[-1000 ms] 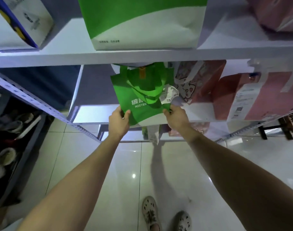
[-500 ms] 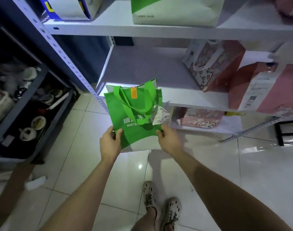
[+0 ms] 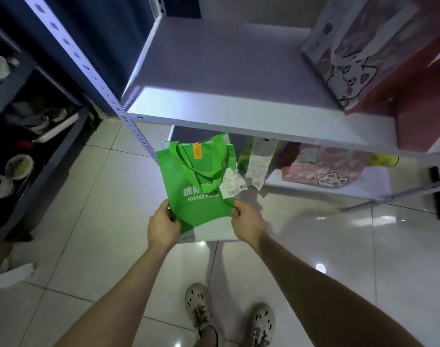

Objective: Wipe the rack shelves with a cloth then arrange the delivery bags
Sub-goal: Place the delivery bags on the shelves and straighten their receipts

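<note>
The green delivery bag (image 3: 201, 194) is no longer on the middle shelf (image 3: 226, 83). A second ago it stood there, at the shelf's front edge, with both hands on it. Now it hangs in the air below that edge, in front of the opening of the bottom shelf (image 3: 364, 181) and above the tiled floor (image 3: 339, 234). The view has tipped down with it.

The left hand (image 3: 164, 224) grasps the bag's lower left edge at 7 o'clock of the bag, thumb on the front face. The right hand (image 3: 249, 222) pinches the lower right edge at 5 o'clock. The bag is held upright, its handles flopped forward over the printed face. A paper tag (image 3: 232, 186) dangles at its 3 o'clock side.

The lift leaves the left part of the middle shelf bare. The pink cat bag (image 3: 351, 66) stands at 2 o'clock of the view, with a red bag (image 3: 419, 108) beyond it. On the bottom shelf, at 3 o'clock of the green bag, lie another pink bag (image 3: 321, 166) and a long receipt (image 3: 259, 161).

No cloth is in view, so this reads as the arranging part of the task. The green bag seems headed for the free left end of the bottom shelf, at its 12 o'clock. Its slack handles could catch the shelf edge above on the way in.
</note>
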A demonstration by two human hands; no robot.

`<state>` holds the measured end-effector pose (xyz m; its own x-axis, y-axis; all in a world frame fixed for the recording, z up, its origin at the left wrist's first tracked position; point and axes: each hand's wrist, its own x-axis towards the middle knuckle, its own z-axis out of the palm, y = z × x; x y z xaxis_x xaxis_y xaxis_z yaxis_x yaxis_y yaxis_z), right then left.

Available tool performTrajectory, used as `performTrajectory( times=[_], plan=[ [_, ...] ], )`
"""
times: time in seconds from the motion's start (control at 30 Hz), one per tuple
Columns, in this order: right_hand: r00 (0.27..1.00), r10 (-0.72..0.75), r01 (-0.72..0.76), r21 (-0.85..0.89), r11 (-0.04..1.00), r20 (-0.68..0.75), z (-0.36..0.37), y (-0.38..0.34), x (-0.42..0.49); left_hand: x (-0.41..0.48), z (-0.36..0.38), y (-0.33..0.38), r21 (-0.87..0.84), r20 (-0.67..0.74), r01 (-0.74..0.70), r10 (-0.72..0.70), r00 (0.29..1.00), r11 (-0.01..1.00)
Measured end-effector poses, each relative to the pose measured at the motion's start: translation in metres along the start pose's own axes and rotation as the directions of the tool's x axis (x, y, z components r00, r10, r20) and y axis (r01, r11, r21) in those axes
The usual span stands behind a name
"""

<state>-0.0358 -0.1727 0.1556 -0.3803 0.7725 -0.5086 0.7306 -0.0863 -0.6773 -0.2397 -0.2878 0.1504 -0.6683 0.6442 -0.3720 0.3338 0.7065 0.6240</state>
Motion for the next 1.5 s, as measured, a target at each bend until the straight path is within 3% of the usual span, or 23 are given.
performTrajectory(
  times=[0.4,0.6,0.73,0.93,1.03,1.23,1.3,1.4,1.5],
  plan=[
    [0.973,-0.136,0.137,-0.006,0.991,-0.187,0.055,0.029,0.163,0.170,0.074,-0.043,-0.105,-0.118,-0.137,0.125,0.985,0.985],
    [0.917,-0.243,0.269,0.040,0.962,-0.316,0.066,0.029,0.233,0.239,0.095,-0.039,-0.161,-0.230,-0.274,0.234,0.945,0.948],
    [0.910,-0.245,0.269,0.027,0.963,-0.334,0.080,0.049,0.272,0.272,0.121,-0.039,-0.126,-0.274,-0.354,0.310,0.910,0.927],
    [0.905,-0.266,0.282,0.000,0.959,-0.331,0.088,0.079,0.293,0.291,0.144,-0.052,-0.176,-0.334,-0.384,0.312,0.890,0.907],
    [0.888,-0.337,0.357,0.007,0.934,-0.313,0.084,0.083,0.281,0.282,0.141,-0.054,-0.234,-0.370,-0.403,0.303,0.878,0.885],
    [0.831,-0.410,0.448,0.015,0.894,-0.376,0.053,0.109,0.233,0.224,0.148,-0.045,-0.180,-0.573,-0.349,0.190,0.797,0.920],
    [0.823,-0.393,0.436,0.012,0.900,-0.409,0.032,0.116,0.222,0.204,0.160,-0.028,-0.200,-0.515,-0.401,0.252,0.819,0.894],
    [0.791,-0.409,0.446,-0.029,0.895,-0.456,-0.005,0.119,0.206,0.180,0.173,0.010,-0.187,-0.240,-0.510,0.465,0.852,0.839],
    [0.734,-0.482,0.498,-0.103,0.861,-0.479,-0.049,0.117,0.175,0.150,0.168,0.055,-0.126,0.074,-0.607,0.618,0.783,0.785]
  ],
)
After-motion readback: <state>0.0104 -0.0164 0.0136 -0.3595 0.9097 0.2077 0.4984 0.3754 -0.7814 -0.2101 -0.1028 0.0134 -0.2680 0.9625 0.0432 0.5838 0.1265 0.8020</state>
